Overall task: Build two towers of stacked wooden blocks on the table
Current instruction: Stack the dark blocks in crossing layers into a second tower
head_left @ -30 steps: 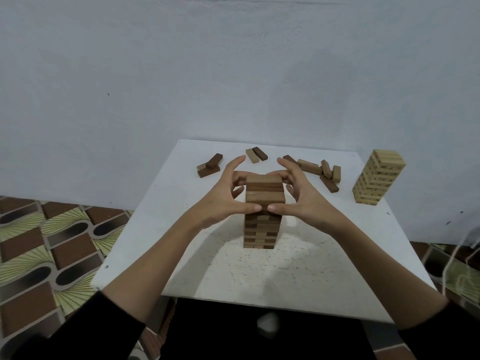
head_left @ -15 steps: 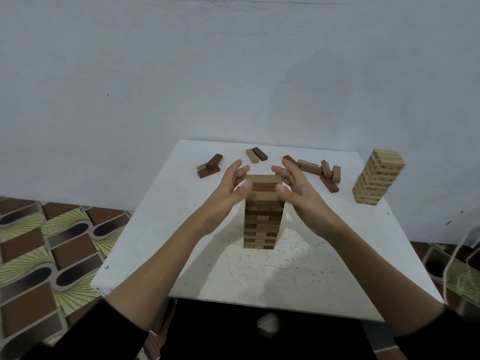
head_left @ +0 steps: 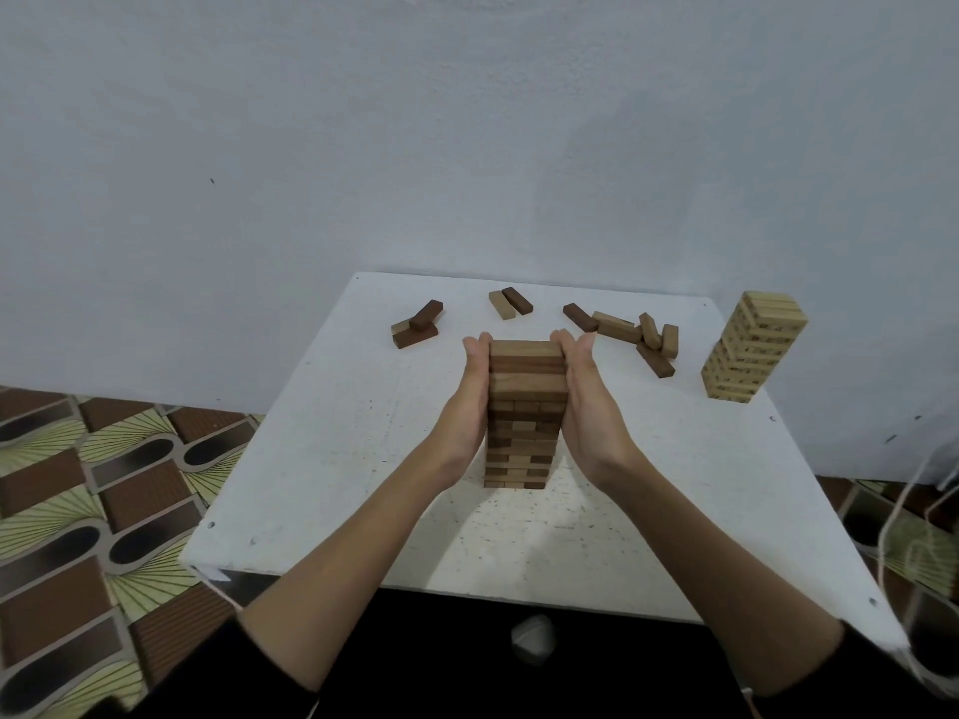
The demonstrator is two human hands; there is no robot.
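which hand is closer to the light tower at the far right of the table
Right. The right hand presses flat on the dark tower, on the side facing the light tower; the left hand presses the opposite side.

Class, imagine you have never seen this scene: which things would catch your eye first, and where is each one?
First, the dark tower of mixed brown blocks in the middle of the white table, with the left hand and right hand pressed flat against its sides. Next, the pale tower standing at the far right corner. Then the loose blocks scattered along the far edge.
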